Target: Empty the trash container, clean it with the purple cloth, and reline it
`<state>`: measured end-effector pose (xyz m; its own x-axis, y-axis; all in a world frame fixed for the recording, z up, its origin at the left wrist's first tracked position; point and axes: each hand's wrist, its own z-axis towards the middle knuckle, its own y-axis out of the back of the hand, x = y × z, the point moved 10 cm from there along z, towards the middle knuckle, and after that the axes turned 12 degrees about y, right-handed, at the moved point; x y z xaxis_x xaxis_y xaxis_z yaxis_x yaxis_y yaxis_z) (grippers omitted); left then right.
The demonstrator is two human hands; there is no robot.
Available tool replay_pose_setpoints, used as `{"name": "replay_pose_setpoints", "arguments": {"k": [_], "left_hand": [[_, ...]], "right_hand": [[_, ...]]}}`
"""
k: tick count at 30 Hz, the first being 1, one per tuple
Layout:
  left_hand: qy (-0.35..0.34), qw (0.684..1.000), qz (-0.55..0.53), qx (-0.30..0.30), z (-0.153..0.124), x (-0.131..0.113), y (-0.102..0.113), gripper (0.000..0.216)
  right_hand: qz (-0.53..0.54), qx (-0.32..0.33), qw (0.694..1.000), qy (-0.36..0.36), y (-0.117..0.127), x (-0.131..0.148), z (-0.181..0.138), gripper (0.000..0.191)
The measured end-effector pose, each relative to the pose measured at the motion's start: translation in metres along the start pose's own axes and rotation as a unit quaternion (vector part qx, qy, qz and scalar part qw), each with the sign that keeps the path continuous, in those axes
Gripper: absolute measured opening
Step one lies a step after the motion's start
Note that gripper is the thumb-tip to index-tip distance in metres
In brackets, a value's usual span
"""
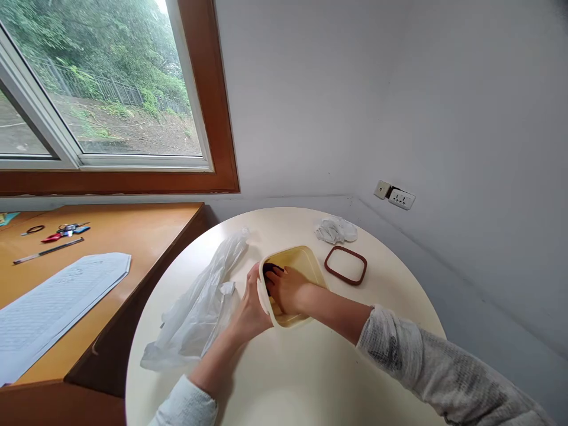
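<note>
A pale yellow, square-mouthed plastic container is tilted towards me over the round table. My left hand grips its left wall, with the thumb side near the rim. Inside the container, my right hand presses its fingers onto a dark, soft-looking piece, perhaps cloth, against the left inner wall. The fingertips are partly hidden there. Right of the container lies a rounded-square lid or frame with a reddish-brown rim.
A crumpled clear plastic bag spreads over the left of the cream table; a smaller crumpled one lies at the back right. On the wooden desk are papers, a pen and keys. Walls stand behind and right.
</note>
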<state>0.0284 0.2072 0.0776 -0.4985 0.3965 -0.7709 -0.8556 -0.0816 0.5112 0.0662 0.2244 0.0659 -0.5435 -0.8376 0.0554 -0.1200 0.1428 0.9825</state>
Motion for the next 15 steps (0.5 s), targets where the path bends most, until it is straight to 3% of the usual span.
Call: {"name": "replay_pose_setpoints", "arguments": {"k": [3,8,12,15], "left_hand": [[-0.009,1.000,0.008,-0.007,-0.002,-0.003,0.001,0.117],[-0.023,0.999,0.027,-0.008,-0.003,-0.007,0.001,0.115],[-0.013,1.000,0.021,-0.003,-0.002,-0.005,0.000,0.115],[-0.022,0.999,0.027,-0.009,-0.004,-0.004,0.000,0.116]], "right_hand": [[-0.053,0.059,0.994,-0.070,-0.007,-0.010,-0.003,0.071],[-0.054,0.097,0.987,-0.119,-0.016,-0.021,-0.004,0.064],[-0.017,0.123,0.987,-0.099,-0.026,-0.019,0.002,0.043],[0.025,0.094,0.992,-0.080,-0.024,-0.015,0.002,0.023]]}}
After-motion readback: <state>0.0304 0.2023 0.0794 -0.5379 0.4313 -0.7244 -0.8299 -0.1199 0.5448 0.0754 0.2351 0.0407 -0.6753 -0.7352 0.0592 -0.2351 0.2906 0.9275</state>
